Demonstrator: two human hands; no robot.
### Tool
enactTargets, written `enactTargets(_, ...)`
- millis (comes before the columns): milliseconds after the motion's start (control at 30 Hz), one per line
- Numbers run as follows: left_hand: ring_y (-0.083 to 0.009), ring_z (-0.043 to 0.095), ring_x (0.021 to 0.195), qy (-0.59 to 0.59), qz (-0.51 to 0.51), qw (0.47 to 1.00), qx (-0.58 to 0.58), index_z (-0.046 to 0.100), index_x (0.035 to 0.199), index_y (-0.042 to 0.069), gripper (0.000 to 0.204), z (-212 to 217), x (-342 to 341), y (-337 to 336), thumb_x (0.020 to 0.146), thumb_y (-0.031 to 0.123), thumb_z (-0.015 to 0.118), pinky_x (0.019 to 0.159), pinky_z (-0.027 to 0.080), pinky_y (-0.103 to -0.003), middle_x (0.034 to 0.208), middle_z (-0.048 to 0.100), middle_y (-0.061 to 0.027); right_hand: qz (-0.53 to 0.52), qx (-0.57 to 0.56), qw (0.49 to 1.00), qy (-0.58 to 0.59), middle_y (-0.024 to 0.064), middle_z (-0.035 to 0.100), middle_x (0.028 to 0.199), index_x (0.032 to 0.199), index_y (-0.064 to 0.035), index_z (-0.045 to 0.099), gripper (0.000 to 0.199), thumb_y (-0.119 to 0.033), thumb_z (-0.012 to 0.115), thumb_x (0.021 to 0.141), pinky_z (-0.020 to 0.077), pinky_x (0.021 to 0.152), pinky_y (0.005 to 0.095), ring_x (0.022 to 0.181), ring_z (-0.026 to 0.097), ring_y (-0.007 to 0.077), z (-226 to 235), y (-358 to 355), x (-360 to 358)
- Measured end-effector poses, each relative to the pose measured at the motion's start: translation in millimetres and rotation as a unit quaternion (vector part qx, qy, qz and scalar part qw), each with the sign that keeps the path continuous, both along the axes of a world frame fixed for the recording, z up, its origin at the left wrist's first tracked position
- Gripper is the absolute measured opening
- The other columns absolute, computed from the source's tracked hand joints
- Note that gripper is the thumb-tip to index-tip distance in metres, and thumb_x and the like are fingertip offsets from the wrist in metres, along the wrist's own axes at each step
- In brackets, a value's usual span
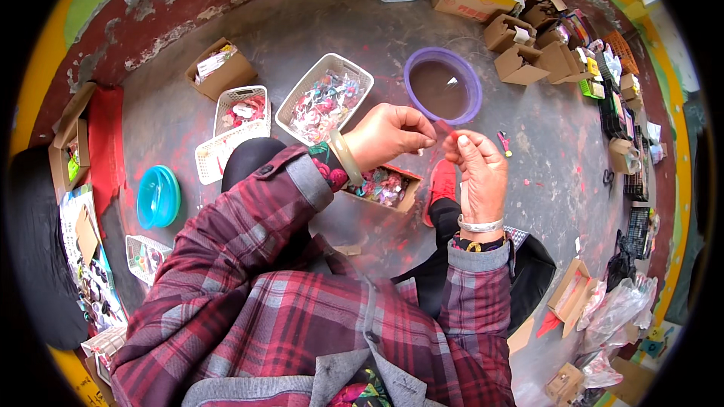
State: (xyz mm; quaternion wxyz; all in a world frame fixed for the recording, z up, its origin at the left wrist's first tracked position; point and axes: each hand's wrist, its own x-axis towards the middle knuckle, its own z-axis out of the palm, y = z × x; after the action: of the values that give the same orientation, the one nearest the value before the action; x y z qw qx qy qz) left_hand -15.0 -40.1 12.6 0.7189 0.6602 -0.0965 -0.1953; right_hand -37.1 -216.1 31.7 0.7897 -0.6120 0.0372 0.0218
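My left hand (388,136), with a pale bangle at its wrist, is closed in a pinch. Facing it, my right hand (479,169) wears a silver bangle, and its thumb and finger are pressed together too. Between the fingertips shows a small, sheer reddish piece (443,129); its exact kind is too small to make out. Below the hands sits an open cardboard box (407,197) of colourful small pieces, partly hidden by my left wrist. Beyond my left hand stands a white basket (285,115) of small plastic-wrapped items.
A purple basin (477,98) of murky water stands beyond my hands. To the left are smaller white baskets (205,162), a carton (240,74) and teal bowls (159,197). Cartons (520,68) and trays line the right wall. A red shoe (441,181) is beneath my right hand.
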Motion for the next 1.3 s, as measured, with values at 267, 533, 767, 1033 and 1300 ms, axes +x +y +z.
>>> enactTargets(267,-0.0265,0.059,0.078,-0.500,0.205,0.807,0.239,0.064,0.092,0.004,0.019,-8,-1,-6,0.073,0.003,0.065,0.064,0.049,-0.030,0.088,0.060,-0.0112,0.042,0.098,0.981,0.160,0.0074,0.062,0.084,0.097,-0.0028,0.057,0.038,-0.038,0.059,0.084,0.0452,0.064,0.0257,0.079,0.061,0.0181,-4,2,4)
enactTargets(533,-0.0293,0.056,0.094,-0.542,0.119,0.792,0.256,0.059,0.102,0.001,0.031,-8,-2,-5,0.072,0.004,0.065,0.074,0.049,-0.034,0.099,0.057,-0.0136,-0.002,-0.007,0.997,0.076,0.0051,0.064,0.080,0.092,-0.0012,0.061,0.018,-0.018,0.058,0.085,0.0436,0.056,0.0213,0.073,0.061,0.0146,-11,1,9)
enactTargets(767,-0.0316,0.048,0.109,-0.380,0.063,0.901,0.201,0.052,0.114,0.002,0.047,-3,1,2,0.072,0.013,0.069,0.088,0.043,-0.037,0.114,0.053,-0.0160,0.138,-0.345,0.925,-0.075,0.0058,0.062,0.075,0.084,0.0013,0.061,0.008,-0.004,0.056,0.081,0.0411,0.054,0.0237,0.062,0.055,0.0130,-3,-21,11)
enactTargets(1033,-0.0216,0.059,0.086,-0.227,-0.067,0.953,0.188,0.057,0.092,-0.001,0.023,-5,0,-1,0.075,0.012,0.067,0.078,0.046,-0.030,0.091,0.060,-0.0125,0.164,-0.396,0.875,-0.225,0.0090,0.060,0.076,0.084,0.0012,0.061,0.008,-0.001,0.058,0.078,0.0430,0.058,0.0266,0.067,0.057,0.0160,0,-21,9)
enactTargets(1300,-0.0099,0.055,0.084,0.002,-0.056,0.998,-0.021,0.058,0.087,0.000,0.009,-13,4,1,0.080,0.005,0.062,0.077,0.046,-0.026,0.082,0.059,-0.0020,0.163,-0.203,0.965,0.037,0.0044,0.062,0.076,0.085,0.0006,0.062,0.009,-0.007,0.058,0.082,0.0430,0.056,0.0205,0.069,0.058,0.0087,3,-16,9)
